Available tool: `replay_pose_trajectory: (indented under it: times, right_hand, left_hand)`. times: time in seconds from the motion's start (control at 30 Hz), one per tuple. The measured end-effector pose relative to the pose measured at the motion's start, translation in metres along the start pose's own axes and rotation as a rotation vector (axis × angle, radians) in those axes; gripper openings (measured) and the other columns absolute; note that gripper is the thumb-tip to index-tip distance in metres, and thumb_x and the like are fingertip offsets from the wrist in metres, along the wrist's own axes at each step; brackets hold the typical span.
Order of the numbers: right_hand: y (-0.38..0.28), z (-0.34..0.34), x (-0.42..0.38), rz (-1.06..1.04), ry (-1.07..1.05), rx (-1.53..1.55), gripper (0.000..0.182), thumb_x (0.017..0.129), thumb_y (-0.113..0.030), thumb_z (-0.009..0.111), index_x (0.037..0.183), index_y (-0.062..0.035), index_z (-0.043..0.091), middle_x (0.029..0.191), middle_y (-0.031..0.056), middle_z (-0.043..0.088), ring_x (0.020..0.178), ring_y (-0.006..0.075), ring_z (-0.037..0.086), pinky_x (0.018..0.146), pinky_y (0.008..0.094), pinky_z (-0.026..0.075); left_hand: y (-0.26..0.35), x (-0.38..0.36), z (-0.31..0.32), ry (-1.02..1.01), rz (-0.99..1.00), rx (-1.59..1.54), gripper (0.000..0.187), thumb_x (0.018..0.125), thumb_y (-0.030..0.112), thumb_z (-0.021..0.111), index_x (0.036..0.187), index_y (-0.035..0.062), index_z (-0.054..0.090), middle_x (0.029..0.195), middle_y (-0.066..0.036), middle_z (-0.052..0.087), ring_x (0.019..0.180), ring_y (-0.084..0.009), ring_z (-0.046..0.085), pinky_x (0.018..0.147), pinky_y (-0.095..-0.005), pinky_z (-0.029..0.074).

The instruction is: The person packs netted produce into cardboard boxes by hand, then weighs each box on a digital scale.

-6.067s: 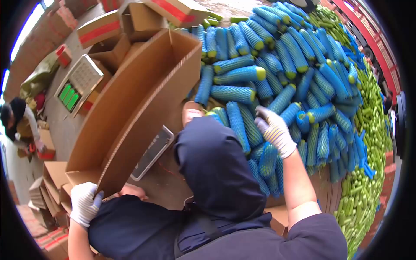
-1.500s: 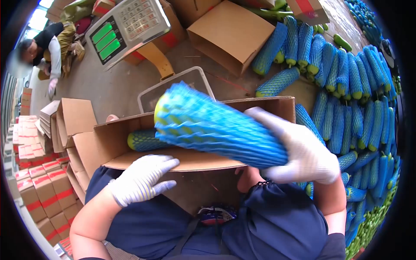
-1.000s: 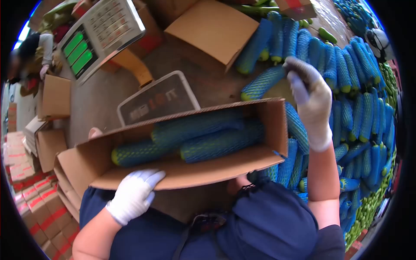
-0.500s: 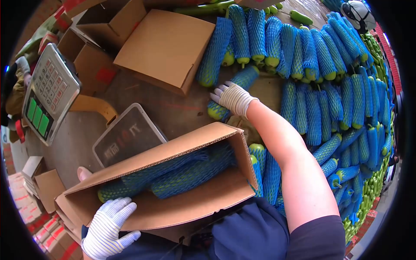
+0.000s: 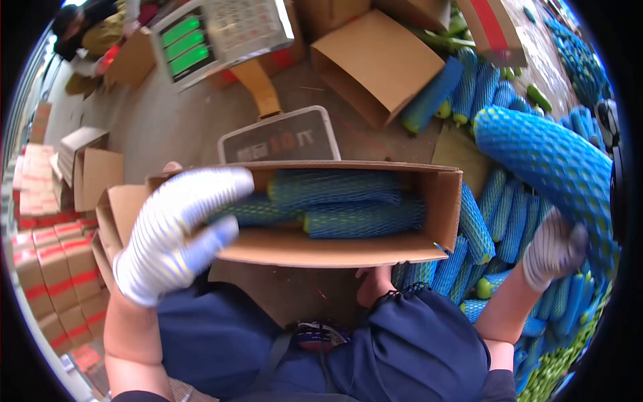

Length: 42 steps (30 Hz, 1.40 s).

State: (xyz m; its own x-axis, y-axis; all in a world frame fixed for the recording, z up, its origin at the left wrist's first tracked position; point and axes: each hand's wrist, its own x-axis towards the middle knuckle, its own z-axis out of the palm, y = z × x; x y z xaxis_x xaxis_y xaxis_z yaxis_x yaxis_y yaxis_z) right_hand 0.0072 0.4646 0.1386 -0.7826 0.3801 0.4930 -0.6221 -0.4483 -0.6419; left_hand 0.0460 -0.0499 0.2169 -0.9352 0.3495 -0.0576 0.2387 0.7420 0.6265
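In my right hand point(image 5: 550, 253), which wears a striped glove, a long green gourd in a blue foam net point(image 5: 544, 151) is held up on the right, tilted with its upper end toward the box. Fingers wrap its lower part. My left hand point(image 5: 177, 228), also gloved and slightly blurred, hovers over the left end of the open cardboard box point(image 5: 335, 258), thumb and fingers apart, nothing in it. Inside the box lie netted gourds point(image 5: 365, 220), lengthwise; my left hand covers part of them.
Beyond the box stands a platform scale point(image 5: 278, 137) with a lit green display point(image 5: 184, 45). An open carton point(image 5: 378, 60) lies farther back. Rows of netted gourds point(image 5: 512, 214) cover the floor at right. Stacked cartons point(image 5: 60, 268) stand at left, and another person point(image 5: 100, 33) is at far left.
My right hand has lifted a netted gourd off the floor and brought it to the right. My left hand has risen from the box's near edge to above its left end. The view has turned.
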Motion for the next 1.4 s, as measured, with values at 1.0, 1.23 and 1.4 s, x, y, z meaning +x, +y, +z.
replay_pose_trajectory:
  times: [1.0,1.23,1.4]
  right_hand:
    - [0.22,0.387,-0.196,0.147,-1.57,-1.206,0.054,0.085,-0.036,0.071,0.126,-0.0035,0.059,0.119,0.0202,0.065,0.11,0.0369,0.062,0.095,0.043,0.05]
    - [0.1,0.321,-0.072,0.086,-1.296,-1.342,0.038,0.089,-0.032,0.066,0.112,-0.0014,0.066,0.107,0.0207,0.07,0.101,0.0372,0.066,0.088,0.0439,0.052]
    - [0.06,0.204,-0.033,0.209,-1.054,-1.752,0.041,0.087,-0.033,0.07,0.114,-0.0016,0.065,0.105,0.0228,0.069,0.103,0.0392,0.065,0.089,0.0425,0.051]
  left_hand:
    - [-0.157,-0.09,-0.052,0.821,-0.242,-0.291,0.055,0.095,0.036,0.065,0.137,0.0024,0.053,0.136,-0.022,0.055,0.125,-0.0349,0.055,0.105,-0.0388,0.043]
    - [-0.17,-0.09,-0.049,0.647,-0.378,-0.136,0.065,0.094,0.051,0.059,0.138,0.0032,0.052,0.143,-0.022,0.049,0.133,-0.0387,0.045,0.111,-0.0406,0.036]
    - [-0.175,-0.09,-0.035,0.51,-0.434,0.14,0.066,0.092,0.049,0.062,0.141,0.0059,0.049,0.146,-0.022,0.045,0.135,-0.0386,0.044,0.112,-0.0425,0.036]
